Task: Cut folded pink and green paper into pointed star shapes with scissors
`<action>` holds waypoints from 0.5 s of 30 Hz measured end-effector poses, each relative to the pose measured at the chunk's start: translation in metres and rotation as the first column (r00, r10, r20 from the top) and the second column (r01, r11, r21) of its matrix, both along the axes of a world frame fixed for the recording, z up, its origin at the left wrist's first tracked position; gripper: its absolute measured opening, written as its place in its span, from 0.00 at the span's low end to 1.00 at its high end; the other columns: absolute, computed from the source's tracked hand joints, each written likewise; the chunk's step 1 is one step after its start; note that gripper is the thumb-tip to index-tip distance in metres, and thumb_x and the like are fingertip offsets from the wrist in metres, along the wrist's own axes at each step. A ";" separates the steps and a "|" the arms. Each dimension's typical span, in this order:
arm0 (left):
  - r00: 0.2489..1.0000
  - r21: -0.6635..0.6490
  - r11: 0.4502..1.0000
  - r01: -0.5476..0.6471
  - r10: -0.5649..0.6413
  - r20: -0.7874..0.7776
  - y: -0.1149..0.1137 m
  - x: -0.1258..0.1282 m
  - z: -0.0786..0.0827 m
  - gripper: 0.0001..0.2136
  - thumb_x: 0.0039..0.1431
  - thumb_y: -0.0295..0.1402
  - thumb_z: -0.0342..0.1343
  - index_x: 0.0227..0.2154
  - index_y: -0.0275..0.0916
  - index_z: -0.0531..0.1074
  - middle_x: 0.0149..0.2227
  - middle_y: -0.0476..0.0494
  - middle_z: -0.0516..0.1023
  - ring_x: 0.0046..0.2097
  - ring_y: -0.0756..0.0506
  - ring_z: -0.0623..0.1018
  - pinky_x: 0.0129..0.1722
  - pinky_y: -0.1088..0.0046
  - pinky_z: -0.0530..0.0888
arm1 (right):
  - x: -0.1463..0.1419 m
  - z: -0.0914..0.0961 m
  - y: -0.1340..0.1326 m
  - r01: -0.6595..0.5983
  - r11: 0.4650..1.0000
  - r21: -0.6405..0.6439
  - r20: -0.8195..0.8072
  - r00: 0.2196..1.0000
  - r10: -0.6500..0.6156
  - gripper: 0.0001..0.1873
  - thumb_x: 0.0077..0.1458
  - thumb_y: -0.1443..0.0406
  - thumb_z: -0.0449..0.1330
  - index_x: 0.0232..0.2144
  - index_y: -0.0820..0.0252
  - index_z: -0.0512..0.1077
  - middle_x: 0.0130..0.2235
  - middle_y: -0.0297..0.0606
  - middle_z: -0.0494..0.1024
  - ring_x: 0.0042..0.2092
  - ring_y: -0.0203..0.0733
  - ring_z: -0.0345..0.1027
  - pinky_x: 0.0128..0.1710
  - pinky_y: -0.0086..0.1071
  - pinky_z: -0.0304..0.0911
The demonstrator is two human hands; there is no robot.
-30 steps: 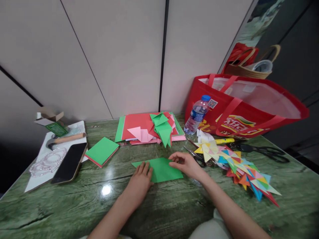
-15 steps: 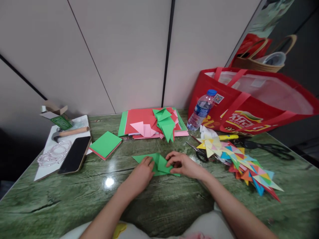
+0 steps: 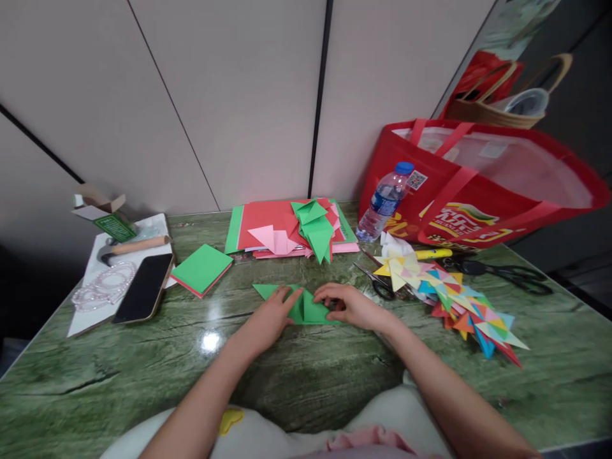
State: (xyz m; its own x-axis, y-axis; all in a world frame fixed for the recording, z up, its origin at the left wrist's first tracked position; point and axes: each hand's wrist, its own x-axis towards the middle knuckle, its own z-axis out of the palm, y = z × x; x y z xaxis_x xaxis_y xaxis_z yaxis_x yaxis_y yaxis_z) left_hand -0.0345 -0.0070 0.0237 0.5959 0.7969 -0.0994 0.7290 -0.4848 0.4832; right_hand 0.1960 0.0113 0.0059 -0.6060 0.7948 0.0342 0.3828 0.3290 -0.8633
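A sheet of green origami paper (image 3: pixel 313 311), folded into a wide pointed shape with an upright crease near its middle, lies on the table before me. Across its left half my left hand (image 3: pixel 270 319) rests with fingers stretched out, pressing the paper down. At the right half my right hand (image 3: pixel 351 307) has its thumb and fingers curled together on the paper's flap; the fingertips partly hide that edge. Behind it, folded green pieces (image 3: pixel 318 233) and a folded pink piece (image 3: pixel 272 240) lie on a stack of coloured paper (image 3: pixel 253 217).
Left are green and red paper squares (image 3: pixel 203 268), a phone (image 3: pixel 144 290), a wooden-handled tool (image 3: pixel 138 247), clear beads (image 3: pixel 105 287) and a small box (image 3: pixel 112 220). Right are scissors (image 3: pixel 382 288), a bottle (image 3: pixel 385 204), a multicoloured folded-paper strand (image 3: pixel 459 299) and a red bag (image 3: pixel 430 178).
My view has shifted slightly. My left fingers have slid toward the middle crease of the green paper, and my right fingers have moved slightly along the flap.
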 end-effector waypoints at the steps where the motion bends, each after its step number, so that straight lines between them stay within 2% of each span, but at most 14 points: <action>1: 1.000 -0.001 1.000 0.008 -0.008 0.016 -0.001 0.000 0.000 0.29 0.51 0.19 0.51 0.57 0.40 0.55 0.59 0.36 0.58 0.60 0.41 0.57 0.57 0.61 0.58 | 0.001 0.000 0.000 -0.005 1.000 0.004 0.000 1.000 0.005 0.20 0.40 0.76 0.62 0.38 0.57 0.74 0.44 0.39 0.72 0.35 0.38 0.66 0.32 0.29 0.63; 4: 0.997 -0.005 1.000 0.025 -0.025 0.068 -0.002 0.001 -0.001 0.29 0.50 0.17 0.49 0.56 0.43 0.58 0.55 0.39 0.62 0.58 0.42 0.60 0.56 0.61 0.59 | 0.002 -0.002 0.001 -0.019 1.000 0.013 -0.001 1.000 0.019 0.19 0.41 0.75 0.63 0.39 0.58 0.74 0.45 0.39 0.72 0.33 0.37 0.66 0.33 0.30 0.63; 8: 0.990 -0.033 0.999 0.019 -0.015 0.139 0.001 0.003 -0.006 0.26 0.49 0.19 0.51 0.52 0.42 0.63 0.45 0.42 0.68 0.49 0.43 0.67 0.51 0.63 0.64 | 0.001 -0.004 0.001 -0.030 0.999 0.021 0.002 1.000 0.030 0.19 0.41 0.74 0.63 0.39 0.58 0.74 0.45 0.40 0.71 0.32 0.36 0.65 0.33 0.31 0.64; 15: 0.965 -0.055 0.991 -0.124 0.134 0.228 0.010 0.018 -0.024 0.09 0.56 0.30 0.51 0.40 0.38 0.67 0.31 0.48 0.71 0.35 0.47 0.70 0.37 0.70 0.68 | 0.000 -0.005 0.001 -0.035 0.999 0.030 0.010 0.999 0.034 0.19 0.41 0.74 0.63 0.39 0.57 0.75 0.45 0.39 0.70 0.32 0.36 0.64 0.33 0.30 0.64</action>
